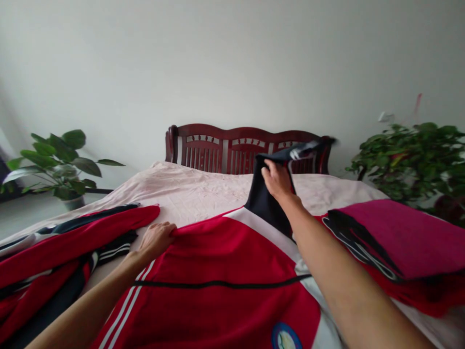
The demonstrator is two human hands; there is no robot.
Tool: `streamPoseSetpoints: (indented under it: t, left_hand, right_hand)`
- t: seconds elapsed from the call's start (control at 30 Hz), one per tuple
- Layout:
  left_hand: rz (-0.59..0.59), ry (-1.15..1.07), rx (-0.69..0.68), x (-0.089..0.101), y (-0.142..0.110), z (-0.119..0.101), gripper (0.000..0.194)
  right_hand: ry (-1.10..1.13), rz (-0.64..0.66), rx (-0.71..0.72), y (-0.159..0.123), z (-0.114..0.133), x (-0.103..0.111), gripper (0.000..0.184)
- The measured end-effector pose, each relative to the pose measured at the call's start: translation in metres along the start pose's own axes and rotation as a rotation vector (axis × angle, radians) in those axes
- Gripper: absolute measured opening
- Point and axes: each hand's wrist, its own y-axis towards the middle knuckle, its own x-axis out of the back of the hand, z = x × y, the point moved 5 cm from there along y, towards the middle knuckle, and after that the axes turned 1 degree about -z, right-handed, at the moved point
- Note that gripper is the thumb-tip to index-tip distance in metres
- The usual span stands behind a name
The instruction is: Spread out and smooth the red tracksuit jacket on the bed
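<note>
A red track jacket (218, 271) with white shoulder panels, white side stripes and a round badge (285, 337) lies spread on the bed. My left hand (156, 240) pinches its upper red edge near the middle of the bed. My right hand (278, 182) grips the jacket's black sleeve (267, 208) and holds it raised above the bed. Its cuff (308, 148) flicks out past my fingers, blurred. The sleeve's far end is partly lost against the headboard.
Another red-and-black garment (54, 257) lies bunched at the left, and a magenta folded cloth (399, 237) sits on red-and-black clothing at the right. A pale pink sheet (189, 194) covers the bed. Behind stand a dark red wooden headboard (247, 145) and potted plants (58, 165) (410, 160).
</note>
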Motion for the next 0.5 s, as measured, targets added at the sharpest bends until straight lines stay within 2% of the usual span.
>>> streamPoseSetpoints:
  t: [0.03, 0.1, 0.17, 0.23, 0.3, 0.37, 0.43, 0.5]
  left_hand:
    - [0.007, -0.004, 0.055, -0.003, 0.006, 0.007, 0.018]
    - [0.021, -0.025, 0.135, -0.011, 0.014, 0.019, 0.021]
    - [0.030, -0.068, 0.192, -0.021, 0.019, 0.032, 0.026]
    - [0.023, -0.132, 0.221, -0.028, 0.021, 0.044, 0.029]
    - [0.002, -0.211, 0.245, -0.031, 0.022, 0.056, 0.030]
    - [-0.034, -0.306, 0.278, -0.031, 0.022, 0.065, 0.031]
    - [-0.080, -0.405, 0.333, -0.029, 0.022, 0.072, 0.036]
    - [-0.141, -0.501, 0.414, -0.028, 0.021, 0.077, 0.045]
  right_hand:
    - [-0.057, 0.118, -0.016, -0.006, -0.004, -0.017, 0.032]
    - [-0.146, 0.329, -0.036, -0.037, -0.012, -0.049, 0.022]
    - [-0.227, 0.510, -0.049, -0.085, -0.022, -0.073, 0.012]
    - [-0.292, 0.622, -0.056, -0.135, -0.033, -0.082, 0.019]
    - [-0.334, 0.683, -0.054, -0.174, -0.043, -0.077, 0.029]
    - [-0.396, 0.680, -0.046, -0.196, -0.051, -0.059, 0.035]
    - [-0.505, 0.608, -0.064, -0.203, -0.060, -0.035, 0.038]
    - [-0.646, 0.520, -0.154, -0.205, -0.070, -0.011, 0.040]
